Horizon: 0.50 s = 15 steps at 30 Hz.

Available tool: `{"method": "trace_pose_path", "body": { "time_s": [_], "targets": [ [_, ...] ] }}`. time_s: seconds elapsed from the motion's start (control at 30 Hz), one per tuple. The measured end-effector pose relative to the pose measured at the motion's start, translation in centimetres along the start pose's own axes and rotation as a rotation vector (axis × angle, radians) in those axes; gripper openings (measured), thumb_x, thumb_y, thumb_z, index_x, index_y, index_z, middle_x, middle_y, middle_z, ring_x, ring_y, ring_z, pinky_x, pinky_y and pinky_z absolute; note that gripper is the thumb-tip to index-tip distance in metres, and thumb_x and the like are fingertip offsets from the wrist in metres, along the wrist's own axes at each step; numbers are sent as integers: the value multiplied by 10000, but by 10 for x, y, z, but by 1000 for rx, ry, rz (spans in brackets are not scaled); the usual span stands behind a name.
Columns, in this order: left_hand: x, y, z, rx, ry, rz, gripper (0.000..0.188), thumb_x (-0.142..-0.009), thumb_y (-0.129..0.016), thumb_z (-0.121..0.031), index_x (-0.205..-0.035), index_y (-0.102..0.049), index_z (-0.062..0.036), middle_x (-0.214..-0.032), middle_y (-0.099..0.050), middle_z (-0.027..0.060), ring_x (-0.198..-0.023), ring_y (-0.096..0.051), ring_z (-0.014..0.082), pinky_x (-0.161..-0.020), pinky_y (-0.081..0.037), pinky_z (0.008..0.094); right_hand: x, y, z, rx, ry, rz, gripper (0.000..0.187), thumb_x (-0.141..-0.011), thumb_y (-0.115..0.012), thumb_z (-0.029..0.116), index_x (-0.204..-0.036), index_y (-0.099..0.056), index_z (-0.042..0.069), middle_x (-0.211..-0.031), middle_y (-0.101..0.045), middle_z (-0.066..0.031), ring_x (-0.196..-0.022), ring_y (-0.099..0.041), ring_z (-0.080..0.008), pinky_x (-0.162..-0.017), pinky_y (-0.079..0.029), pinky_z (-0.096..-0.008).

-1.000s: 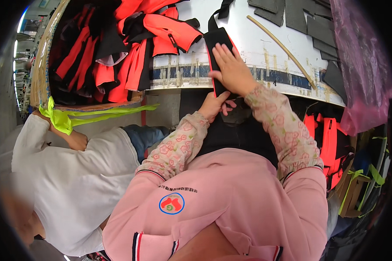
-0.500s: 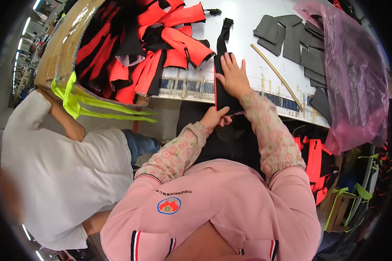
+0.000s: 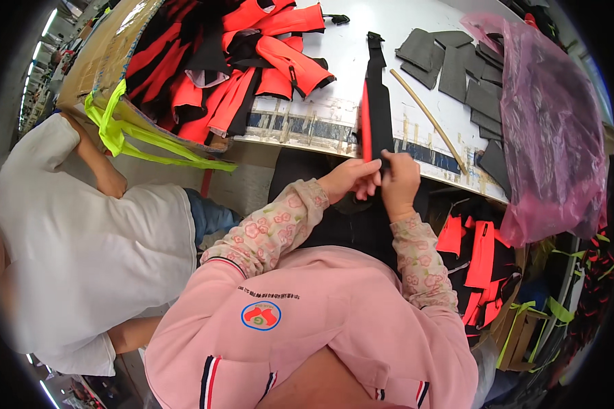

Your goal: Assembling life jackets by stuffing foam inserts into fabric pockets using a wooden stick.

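Observation:
A long black fabric strip point(image 3: 381, 112) with a red-orange edge lies over the front edge of the white table. A narrow strap point(image 3: 375, 56) with a dark end piece extends from its far end. My left hand point(image 3: 351, 179) pinches the near end of the strip at the table's edge. Close beside it, my right hand point(image 3: 400, 178) is closed on the same end, fingers curled. The very end of the strip is hidden by the fingers.
Red-orange and black sewn pieces point(image 3: 290, 65) spill from a cardboard box point(image 3: 95, 68) at the left. A wooden stick point(image 3: 430, 121), grey foam pads point(image 3: 452, 75) and a pink plastic bag point(image 3: 552, 129) lie right. A white-shirted person point(image 3: 102, 232) sits at left. More red-black pieces point(image 3: 481, 255) sit lower right.
My right hand has come off the flat of the strip and back to its near end, closing there. The strip has swung a little to the right, showing more red edge.

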<state>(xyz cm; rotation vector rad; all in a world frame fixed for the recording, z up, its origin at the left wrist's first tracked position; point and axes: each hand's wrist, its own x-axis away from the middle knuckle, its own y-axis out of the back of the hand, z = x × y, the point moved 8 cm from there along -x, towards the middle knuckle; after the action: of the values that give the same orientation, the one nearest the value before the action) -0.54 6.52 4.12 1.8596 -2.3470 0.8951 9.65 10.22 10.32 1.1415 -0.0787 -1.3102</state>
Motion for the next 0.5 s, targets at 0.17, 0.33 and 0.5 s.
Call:
{"method": "trace_pose_path", "body": {
  "time_s": [0.17,0.33,0.5],
  "targets": [
    [-19,29,-8,83,-64,-126,534,-887,-431,-560,-871,-569,-44,-718,-603,73,-506,-541,125,-536,-455,244,13,12,-63,-1285,-664,-299,241,-853,-570,-1,-1094,-555,-1,-1069,-606,-87,-933,-595,-159,-809,-471,-272],
    [-36,-16,-74,617,-350,116,571,-869,-484,-536,-1193,-476,-65,-1111,-573,97,-1036,-546,206,-918,-419,358,49,17,-57,-1553,-802,-224,334,-883,-547,57,-1207,-478,18,-1184,-552,-93,-1054,-552,-198,-926,-442,-323],
    [-46,-29,-94,681,-405,221,465,-867,-586,-372,-1145,-485,-13,-1103,-580,94,-1000,-578,199,-908,-454,346,91,-3,-50,-1718,-912,-105,381,-873,-581,127,-1237,-477,78,-1180,-564,-49,-1042,-567,-186,-892,-473,-345]
  ]
}}
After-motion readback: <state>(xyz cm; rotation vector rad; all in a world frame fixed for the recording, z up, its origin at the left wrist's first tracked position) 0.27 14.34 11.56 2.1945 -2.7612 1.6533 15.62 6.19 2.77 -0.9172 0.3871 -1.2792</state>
